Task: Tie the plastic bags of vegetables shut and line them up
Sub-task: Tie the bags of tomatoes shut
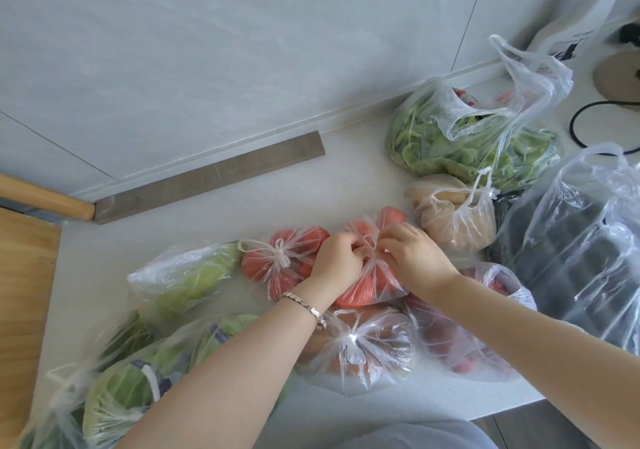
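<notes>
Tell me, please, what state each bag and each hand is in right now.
middle tomato bag, handles gathered, being knotted.
left hand, pinching that bag's handles.
right hand, pinching that bag's handles.
left tomato bag, knotted shut.
front bag, knotted shut.
leafy greens bag, mouth open, handles loose.
large right bag, untied, handles up.

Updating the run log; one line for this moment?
step: tying knot | left hand, right hand: pinch handles of tomato bag | already knotted: second tomato bag | open: greens bag
</notes>
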`<state>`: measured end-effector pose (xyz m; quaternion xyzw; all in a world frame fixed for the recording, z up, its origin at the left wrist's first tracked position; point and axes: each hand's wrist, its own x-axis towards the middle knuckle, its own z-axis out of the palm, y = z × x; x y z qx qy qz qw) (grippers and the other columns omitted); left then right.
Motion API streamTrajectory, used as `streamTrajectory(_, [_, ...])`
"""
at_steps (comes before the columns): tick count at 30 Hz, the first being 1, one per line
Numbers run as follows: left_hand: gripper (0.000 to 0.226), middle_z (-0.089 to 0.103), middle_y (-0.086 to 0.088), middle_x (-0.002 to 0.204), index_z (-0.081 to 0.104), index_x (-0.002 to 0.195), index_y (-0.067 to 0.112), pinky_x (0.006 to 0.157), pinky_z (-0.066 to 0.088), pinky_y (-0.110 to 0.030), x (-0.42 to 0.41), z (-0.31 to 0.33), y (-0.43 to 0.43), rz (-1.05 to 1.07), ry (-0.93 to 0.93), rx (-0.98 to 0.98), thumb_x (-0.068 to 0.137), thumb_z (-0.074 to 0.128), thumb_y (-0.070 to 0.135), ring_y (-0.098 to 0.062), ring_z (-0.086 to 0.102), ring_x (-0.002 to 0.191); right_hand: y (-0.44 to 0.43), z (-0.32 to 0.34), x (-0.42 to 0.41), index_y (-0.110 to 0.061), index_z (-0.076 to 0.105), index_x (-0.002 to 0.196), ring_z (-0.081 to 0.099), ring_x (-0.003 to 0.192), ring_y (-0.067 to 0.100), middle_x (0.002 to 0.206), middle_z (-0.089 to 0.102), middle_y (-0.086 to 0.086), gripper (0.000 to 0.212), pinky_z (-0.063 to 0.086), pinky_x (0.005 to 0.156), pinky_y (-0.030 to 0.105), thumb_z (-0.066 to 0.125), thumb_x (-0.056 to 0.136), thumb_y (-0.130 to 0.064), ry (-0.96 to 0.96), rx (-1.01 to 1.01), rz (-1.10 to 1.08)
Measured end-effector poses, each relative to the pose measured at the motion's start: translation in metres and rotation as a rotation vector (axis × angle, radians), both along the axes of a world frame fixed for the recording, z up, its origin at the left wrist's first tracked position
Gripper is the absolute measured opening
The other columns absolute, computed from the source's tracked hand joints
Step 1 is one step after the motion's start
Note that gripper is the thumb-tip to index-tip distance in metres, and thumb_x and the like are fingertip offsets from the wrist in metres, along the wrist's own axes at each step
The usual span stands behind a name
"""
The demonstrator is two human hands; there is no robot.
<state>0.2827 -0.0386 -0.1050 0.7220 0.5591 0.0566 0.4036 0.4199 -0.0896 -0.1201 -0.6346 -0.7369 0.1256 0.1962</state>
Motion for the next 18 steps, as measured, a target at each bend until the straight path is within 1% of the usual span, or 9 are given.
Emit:
streamTrajectory(3, [0.018, 0.069, -0.009, 0.089, 0.067, 0.089, 0.004, 0.066, 0.044, -0.028, -0.004, -0.002, 0.001, -0.045, 0.157, 0.105, 0.090, 0.051, 0.010, -0.021, 0.061, 0.078, -0.012, 0.002, 0.003, -0.016, 0.070, 0.059, 0.064, 0.076, 0.025, 0.076, 0.068, 0.000, 0.004, 0.052, 0.061, 0.035, 0.074, 0.060, -0.014, -0.130, -0.027, 0.001])
streamTrajectory(4, [0.019, 0.069, -0.010, 0.089, 0.067, 0.087, 0.003, 0.065, 0.044, -0.028, -0.003, -0.002, 0.001, -0.063, 0.197, 0.133, 0.089, 0.049, 0.006, -0.023, 0.061, 0.079, -0.016, 0.003, 0.004, -0.018, 0.070, 0.058, 0.063, 0.078, 0.021, 0.073, 0.067, -0.003, 0.006, 0.052, 0.063, 0.034, 0.069, 0.063, -0.018, -0.135, -0.013, -0.014])
streamTrajectory(7, [0.022, 0.068, -0.010, 0.090, 0.067, 0.085, 0.004, 0.064, 0.042, -0.029, 0.001, -0.003, 0.000, -0.071, 0.259, 0.148, 0.086, 0.045, 0.002, -0.025, 0.062, 0.083, -0.024, 0.005, -0.001, -0.021, 0.072, 0.059, 0.063, 0.076, 0.017, 0.070, 0.068, -0.007, 0.032, 0.053, 0.067, 0.032, 0.046, 0.074, -0.033, -0.153, -0.058, -0.087])
streamTrajectory(8, [0.022, 0.068, -0.009, 0.089, 0.067, 0.086, 0.005, 0.063, 0.041, -0.028, 0.003, -0.001, 0.000, -0.071, 0.285, 0.143, 0.086, 0.045, 0.002, -0.025, 0.062, 0.084, -0.025, 0.006, -0.003, -0.020, 0.073, 0.062, 0.064, 0.078, 0.018, 0.073, 0.069, -0.007, 0.035, 0.053, 0.070, 0.033, 0.043, 0.076, -0.035, -0.138, -0.104, -0.123])
streamTrajectory(10, [0.021, 0.066, -0.008, 0.088, 0.066, 0.087, 0.008, 0.063, 0.040, -0.029, 0.006, 0.006, -0.002, -0.116, 0.343, 0.181, 0.085, 0.045, 0.001, -0.027, 0.062, 0.087, -0.022, 0.010, -0.005, -0.020, 0.073, 0.074, 0.059, 0.093, 0.020, 0.089, 0.067, -0.005, 0.031, 0.046, 0.083, 0.036, 0.045, 0.084, -0.031, -0.059, -0.281, -0.193])
streamTrajectory(12, [0.025, 0.062, -0.006, 0.098, 0.064, 0.096, 0.011, 0.076, 0.041, -0.032, 0.007, 0.012, -0.002, -0.235, 0.371, 0.318, 0.085, 0.045, 0.000, -0.027, 0.056, 0.099, -0.020, 0.025, -0.001, -0.022, 0.068, 0.081, 0.055, 0.098, 0.016, 0.097, 0.062, -0.004, 0.022, 0.042, 0.088, 0.029, 0.048, 0.090, -0.022, 0.097, -0.464, -0.206])
streamTrajectory(14, [0.029, 0.055, -0.003, 0.112, 0.060, 0.109, 0.015, 0.091, 0.033, -0.034, 0.007, 0.021, -0.004, -0.336, 0.305, 0.434, 0.086, 0.045, 0.002, -0.026, 0.046, 0.109, -0.022, 0.052, 0.007, -0.018, 0.067, 0.099, 0.056, 0.090, 0.010, 0.100, 0.064, -0.003, 0.017, 0.043, 0.085, 0.021, 0.053, 0.090, -0.020, 0.250, -0.522, -0.220])
streamTrajectory(15, [0.030, 0.053, -0.002, 0.115, 0.057, 0.113, 0.016, 0.093, 0.031, -0.034, 0.009, 0.026, -0.007, -0.376, 0.240, 0.448, 0.088, 0.046, 0.005, -0.025, 0.044, 0.110, -0.028, 0.069, 0.012, -0.016, 0.065, 0.106, 0.056, 0.087, 0.007, 0.101, 0.064, -0.003, 0.020, 0.043, 0.083, 0.019, 0.055, 0.090, -0.020, 0.275, -0.510, -0.232])
streamTrajectory(18, [0.027, 0.055, -0.006, 0.117, 0.057, 0.115, 0.012, 0.095, 0.038, -0.033, 0.020, 0.042, -0.024, -0.504, 0.028, 0.322, 0.090, 0.048, 0.013, -0.025, 0.049, 0.108, -0.056, 0.114, 0.034, -0.021, 0.062, 0.109, 0.057, 0.087, 0.003, 0.098, 0.062, -0.010, 0.025, 0.046, 0.088, 0.018, 0.059, 0.086, -0.031, 0.228, -0.527, -0.257])
